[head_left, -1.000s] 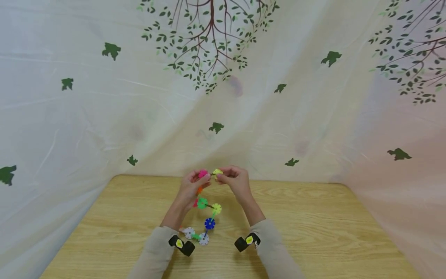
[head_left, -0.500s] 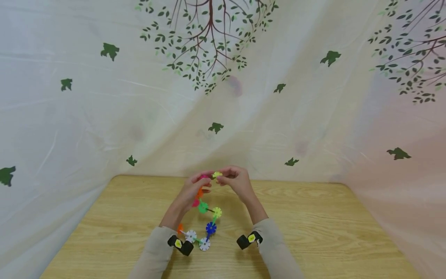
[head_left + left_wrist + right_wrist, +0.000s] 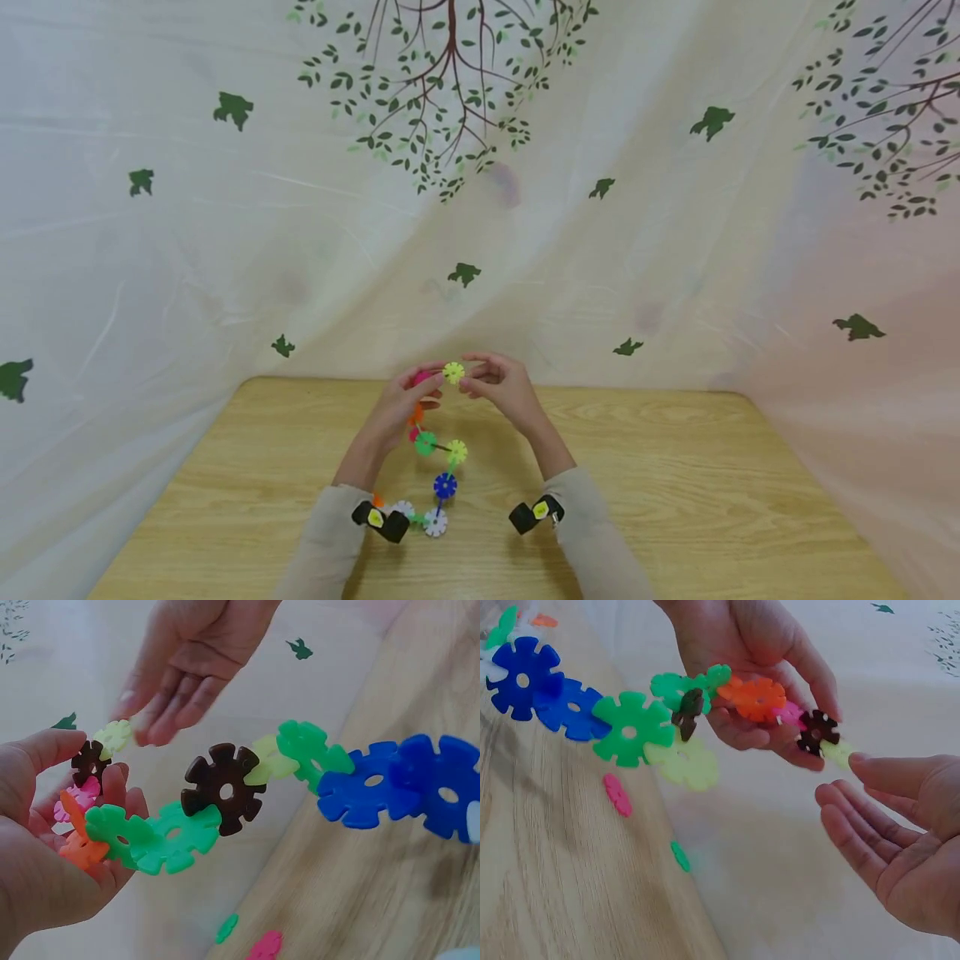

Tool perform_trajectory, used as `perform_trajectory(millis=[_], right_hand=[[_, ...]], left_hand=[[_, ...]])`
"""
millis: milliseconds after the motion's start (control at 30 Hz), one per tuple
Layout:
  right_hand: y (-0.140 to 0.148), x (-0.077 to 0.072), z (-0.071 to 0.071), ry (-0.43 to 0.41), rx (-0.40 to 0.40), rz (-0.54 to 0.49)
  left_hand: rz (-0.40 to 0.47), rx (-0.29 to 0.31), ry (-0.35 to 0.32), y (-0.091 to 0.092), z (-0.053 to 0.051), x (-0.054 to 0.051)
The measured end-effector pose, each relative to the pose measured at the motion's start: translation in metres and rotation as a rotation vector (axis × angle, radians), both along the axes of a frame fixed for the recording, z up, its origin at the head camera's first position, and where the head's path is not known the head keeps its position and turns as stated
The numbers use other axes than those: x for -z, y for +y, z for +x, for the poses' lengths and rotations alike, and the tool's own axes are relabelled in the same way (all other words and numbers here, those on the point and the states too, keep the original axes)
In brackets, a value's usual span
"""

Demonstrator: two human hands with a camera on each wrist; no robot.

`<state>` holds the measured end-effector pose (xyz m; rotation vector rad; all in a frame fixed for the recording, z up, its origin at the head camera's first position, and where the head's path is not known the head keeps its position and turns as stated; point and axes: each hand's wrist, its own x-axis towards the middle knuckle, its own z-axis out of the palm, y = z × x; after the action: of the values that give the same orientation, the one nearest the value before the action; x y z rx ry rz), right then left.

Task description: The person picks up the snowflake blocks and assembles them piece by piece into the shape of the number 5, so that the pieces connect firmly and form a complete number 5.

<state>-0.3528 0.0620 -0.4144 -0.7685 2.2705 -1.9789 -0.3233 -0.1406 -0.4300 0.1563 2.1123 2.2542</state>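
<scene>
A chain of interlocking plastic snowflake discs (image 3: 446,486) hangs from my left hand (image 3: 386,412) down toward the table. Between thumb and fingers, the left hand pinches the chain near its upper end, at a dark brown disc (image 3: 89,761). A pale yellow disc (image 3: 453,372) is slotted onto that brown one and forms the tip. Pink and orange discs (image 3: 84,849) lie against the left fingers. My right hand (image 3: 510,398) is close beside the yellow disc, its fingers spread and fairly straight. Its thumb is at the disc's edge; whether it touches, I cannot tell.
Loose pink (image 3: 617,795) and green discs (image 3: 680,856) lie on the wooden table (image 3: 675,483). Behind the table's far edge hangs a pale cloth (image 3: 360,275) printed with leaves and branches. A black wrist camera (image 3: 537,514) sits on each sleeve.
My right fingers have loosened from the yellow disc, which they pinched before. My left hand has shifted slightly left with the chain, and the yellow disc has moved left with it.
</scene>
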Motion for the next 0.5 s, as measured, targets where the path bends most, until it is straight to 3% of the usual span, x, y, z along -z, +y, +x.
perform_trajectory(millis=[200, 367, 500], right_hand=[[0.002, 0.004, -0.009, 0.0, -0.061, 0.218], [-0.001, 0.022, -0.024, 0.042, -0.219, 0.411], [-0.006, 0.033, -0.033, 0.076, -0.323, 0.484]], left_hand=[[0.018, -0.024, 0.016, -0.012, -0.002, -0.001], [0.023, -0.023, 0.004, -0.017, -0.001, -0.002], [0.006, -0.012, 0.001, -0.022, 0.0, -0.003]])
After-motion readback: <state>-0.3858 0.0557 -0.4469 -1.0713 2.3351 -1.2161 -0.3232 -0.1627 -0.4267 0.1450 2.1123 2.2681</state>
